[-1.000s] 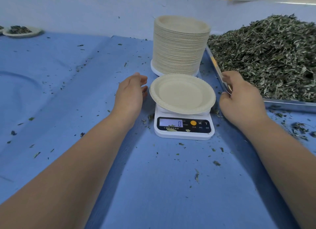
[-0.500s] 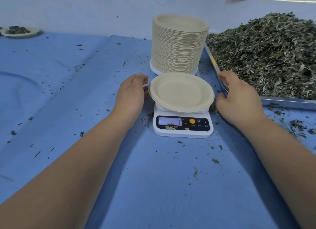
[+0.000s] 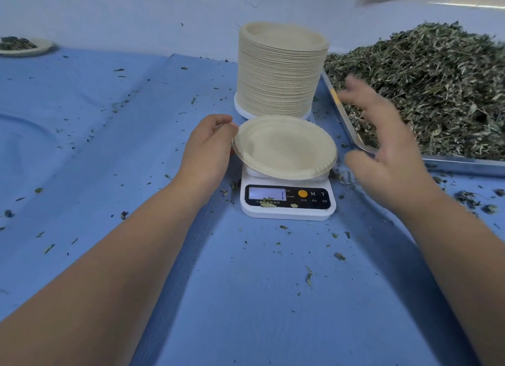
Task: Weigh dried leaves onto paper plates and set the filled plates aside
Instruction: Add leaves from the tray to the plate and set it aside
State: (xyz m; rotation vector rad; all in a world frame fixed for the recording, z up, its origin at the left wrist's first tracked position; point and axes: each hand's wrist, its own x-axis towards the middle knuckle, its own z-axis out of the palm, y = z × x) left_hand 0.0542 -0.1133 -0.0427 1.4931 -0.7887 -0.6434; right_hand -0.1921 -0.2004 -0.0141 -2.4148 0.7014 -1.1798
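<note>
An empty paper plate [image 3: 284, 147] lies on a small white digital scale [image 3: 287, 201], tilted with its left rim raised. My left hand [image 3: 207, 147] holds that left rim, fingers curled at the edge. My right hand [image 3: 382, 144] hovers, blurred, with spread fingers over the near left corner of the metal tray [image 3: 461, 164], holding nothing. The tray carries a big heap of dried green leaves [image 3: 426, 86]. A tall stack of paper plates [image 3: 281, 70] stands just behind the scale.
A filled plate of leaves [image 3: 21, 47] sits at the far left on the blue cloth [image 3: 109, 147]. Leaf crumbs are scattered over the cloth around the scale and to the right. A pale wall rises behind the table.
My right hand has left the tray's edge, risen and spread its fingers over the tray corner. My left hand has closed on the plate's left rim, and the plate now tilts.
</note>
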